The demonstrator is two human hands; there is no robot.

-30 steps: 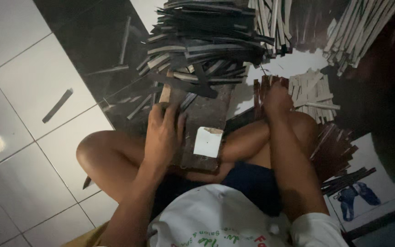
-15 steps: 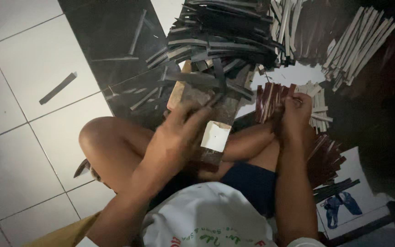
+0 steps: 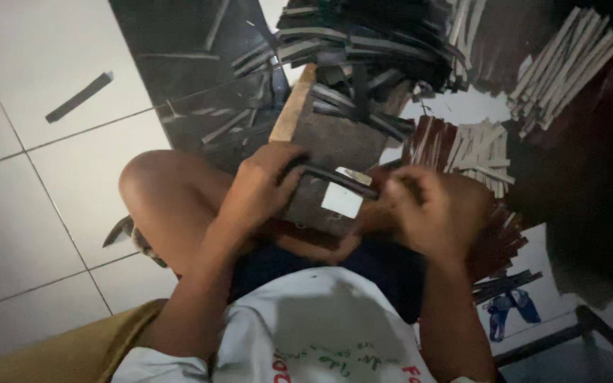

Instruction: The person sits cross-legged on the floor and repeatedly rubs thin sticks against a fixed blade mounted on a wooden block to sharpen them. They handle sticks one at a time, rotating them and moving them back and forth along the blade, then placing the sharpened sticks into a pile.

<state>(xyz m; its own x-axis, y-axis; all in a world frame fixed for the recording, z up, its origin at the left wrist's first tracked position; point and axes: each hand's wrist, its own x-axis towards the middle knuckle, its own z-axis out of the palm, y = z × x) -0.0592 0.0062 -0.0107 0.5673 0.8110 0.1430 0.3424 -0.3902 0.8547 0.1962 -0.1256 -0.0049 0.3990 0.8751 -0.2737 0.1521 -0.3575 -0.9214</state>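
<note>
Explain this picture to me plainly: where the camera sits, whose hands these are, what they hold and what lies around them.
The camera sits on a person's head and looks down at their lap as they sit cross-legged on a white tiled floor. The left hand and right hand together grip a thin dark strip over a wooden board resting on the legs. Beyond the board lies a big heap of dark strips; paler strips lie to the right. One loose strip lies on the tiles.
</note>
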